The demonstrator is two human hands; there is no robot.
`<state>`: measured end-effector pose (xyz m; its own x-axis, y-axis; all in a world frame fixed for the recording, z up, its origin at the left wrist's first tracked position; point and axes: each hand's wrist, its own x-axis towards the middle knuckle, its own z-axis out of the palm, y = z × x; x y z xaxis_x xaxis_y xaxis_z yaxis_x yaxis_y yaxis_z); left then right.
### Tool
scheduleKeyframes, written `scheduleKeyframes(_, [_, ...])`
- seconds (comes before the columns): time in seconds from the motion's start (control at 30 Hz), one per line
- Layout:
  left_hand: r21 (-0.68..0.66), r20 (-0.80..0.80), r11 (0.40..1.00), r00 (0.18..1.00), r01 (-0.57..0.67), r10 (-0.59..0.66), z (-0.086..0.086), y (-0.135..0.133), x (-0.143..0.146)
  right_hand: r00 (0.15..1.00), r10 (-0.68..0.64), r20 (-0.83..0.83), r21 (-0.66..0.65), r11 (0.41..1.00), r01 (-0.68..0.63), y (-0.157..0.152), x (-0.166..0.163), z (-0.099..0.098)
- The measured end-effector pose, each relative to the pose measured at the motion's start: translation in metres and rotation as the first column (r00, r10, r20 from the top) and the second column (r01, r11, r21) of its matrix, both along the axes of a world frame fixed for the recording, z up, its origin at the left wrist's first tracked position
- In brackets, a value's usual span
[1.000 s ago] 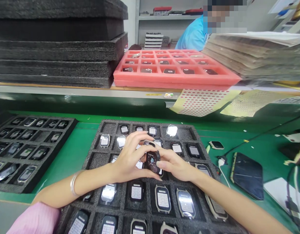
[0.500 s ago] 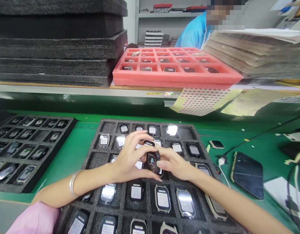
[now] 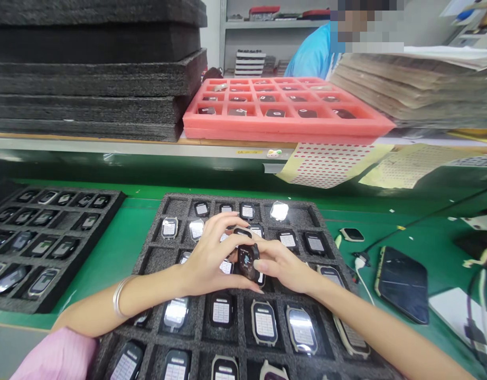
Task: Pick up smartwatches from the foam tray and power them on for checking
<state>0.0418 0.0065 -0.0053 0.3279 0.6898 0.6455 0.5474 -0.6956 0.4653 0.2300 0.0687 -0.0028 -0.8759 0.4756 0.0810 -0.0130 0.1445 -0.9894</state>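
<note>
A dark smartwatch (image 3: 247,263) without a strap is held between both hands above a black foam tray (image 3: 156,259). My left hand (image 3: 215,256) curves around it, with the thumb below and the fingers above. My right hand (image 3: 277,261) grips its right side, the thumb pressing near the edge of the face. Behind the held watch, a second watch (image 3: 242,232) shows by the left fingers; whether it is held or lies in the tray I cannot tell. Several watches with white label-like screens, such as a silver one (image 3: 264,323), lie in the tray's compartments around the hands.
At the left lies another foam tray (image 3: 109,211) of watches. On the right are a phone (image 3: 402,285), a loose watch (image 3: 352,234) and cables (image 3: 362,263). A shelf above bears a pink foam tray (image 3: 287,129) and stacked black foam (image 3: 89,79). A person in blue (image 3: 312,53) is behind it.
The second watch behind the held one shows a lighter edge than before. Both hands stay almost in place around the smartwatch. The person behind the shelf has shifted slightly left.
</note>
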Motion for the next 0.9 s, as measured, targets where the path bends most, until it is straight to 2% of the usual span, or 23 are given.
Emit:
scheduleKeyframes(0.13, [-0.008, -0.002, 1.0, 1.0, -0.009, 0.009, 0.0006, 0.0, 0.0001, 0.999, 0.025, -0.027, -0.047, 0.999, -0.026, 0.0004, 0.0, -0.0018])
scheduleKeyframes(0.53, [-0.013, -0.015, 1.0, 1.0, -0.001, 0.001, 0.0021, -0.0004, 0.0011, 0.999, 0.014, -0.035, -0.081, 0.997, -0.016, -0.0002, -0.0012, -0.0013])
scheduleKeyframes(0.73, [-0.014, -0.033, 1.0, 0.999, -0.001, 0.0, 0.0016, -0.0008, 0.0008, 1.0, 0.02, -0.021, -0.04, 0.999, -0.021, -0.0002, -0.0004, -0.0008])
scheduleKeyframes(0.9, [-0.019, -0.026, 1.0, 1.0, -0.009, 0.009, 0.0011, -0.0006, 0.0013, 0.999, 0.02, -0.029, -0.072, 0.997, -0.022, 0.0, -0.0008, -0.0014])
